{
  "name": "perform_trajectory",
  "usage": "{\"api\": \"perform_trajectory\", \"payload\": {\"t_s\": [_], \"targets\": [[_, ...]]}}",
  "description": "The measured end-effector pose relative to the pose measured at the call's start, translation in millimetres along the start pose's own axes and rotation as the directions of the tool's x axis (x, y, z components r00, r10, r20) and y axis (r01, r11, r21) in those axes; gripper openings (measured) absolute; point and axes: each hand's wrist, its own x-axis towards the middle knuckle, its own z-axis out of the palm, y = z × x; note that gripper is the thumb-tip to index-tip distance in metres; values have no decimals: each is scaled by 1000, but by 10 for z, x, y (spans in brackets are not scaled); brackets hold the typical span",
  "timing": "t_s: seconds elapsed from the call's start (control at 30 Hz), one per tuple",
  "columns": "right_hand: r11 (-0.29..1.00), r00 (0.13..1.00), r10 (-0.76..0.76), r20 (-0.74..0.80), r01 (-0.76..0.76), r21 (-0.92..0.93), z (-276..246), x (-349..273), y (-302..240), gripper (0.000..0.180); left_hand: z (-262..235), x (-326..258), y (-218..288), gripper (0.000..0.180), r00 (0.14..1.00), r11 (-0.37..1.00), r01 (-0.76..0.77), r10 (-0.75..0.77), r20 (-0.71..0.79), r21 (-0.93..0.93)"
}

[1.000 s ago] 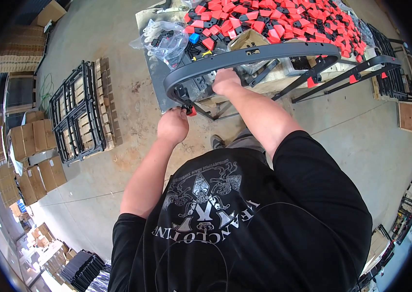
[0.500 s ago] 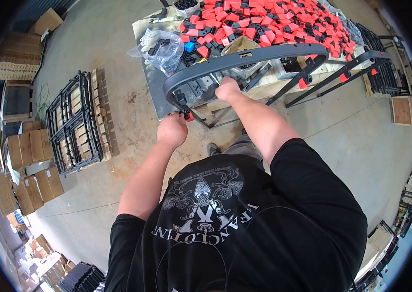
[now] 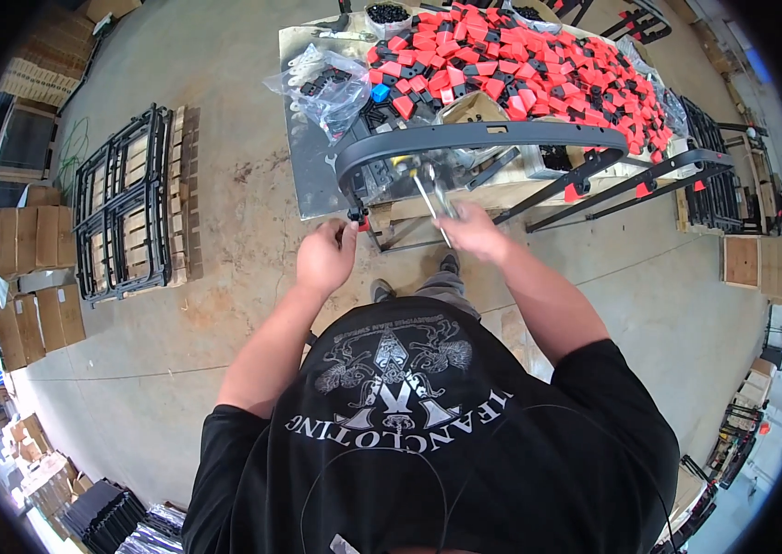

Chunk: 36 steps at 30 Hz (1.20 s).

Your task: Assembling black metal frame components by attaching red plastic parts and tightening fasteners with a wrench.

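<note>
My left hand (image 3: 324, 256) is curled closed at the near end of a curved black frame (image 3: 478, 138), fingers pinched on the small red and black end piece (image 3: 355, 218) that sits at the bottom of the frame's left bend. My right hand (image 3: 472, 229) is closed around a slim silver tool (image 3: 430, 198), which angles up from my fist toward the underside of the frame; its tip is just beside the frame, though I cannot tell whether it touches. The frame arches across in front of me from that left bend out to the right, where two black legs (image 3: 636, 180) with red clips run on at a slant. It lies along the near edge of the tabletop (image 3: 303, 138), a metal-faced surface. Behind the frame the tabletop is heaped with red and black plastic parts (image 3: 539, 65), and a clear bag (image 3: 326, 83) of dark pieces rests at its left side, with one small blue part (image 3: 379, 92) next to it. On the concrete floor (image 3: 224, 305) to my left, a wooden pallet (image 3: 137, 203) carries stacked black frames, and cardboard boxes (image 3: 26, 240) stand further left. More black frames lean on the far right (image 3: 714, 175), near a wooden crate (image 3: 751, 263)
</note>
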Motion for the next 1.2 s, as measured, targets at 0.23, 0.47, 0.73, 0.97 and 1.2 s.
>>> {"api": "perform_trajectory", "payload": {"t_s": [0.23, 0.47, 0.73, 0.97, 1.2], "targets": [[752, 870, -343, 354, 480, -451, 32, -759, 53, 32, 331, -70, 150, 53, 935, 531, 212, 133, 328, -820], [853, 919, -373, 128, 394, -342, 231, -707, 95, 39, 234, -142, -131, 20, 964, 829, -253, 259, -59, -499], [989, 989, -58, 134, 39, 140, 299, -661, 165, 14, 181, -56, -593, 16, 981, 446, -18, -164, -102, -895], [993, 978, -118, 170, 117, 16, 515, -526, 287, 15, 384, 171, -598, 17, 964, 245, 85, -266, 18, -966], [997, 988, -56, 145, 64, -53, 556, -645, 243, 11, 432, 178, -764, 12, 960, 153, 116, -269, 71, -981]]}}
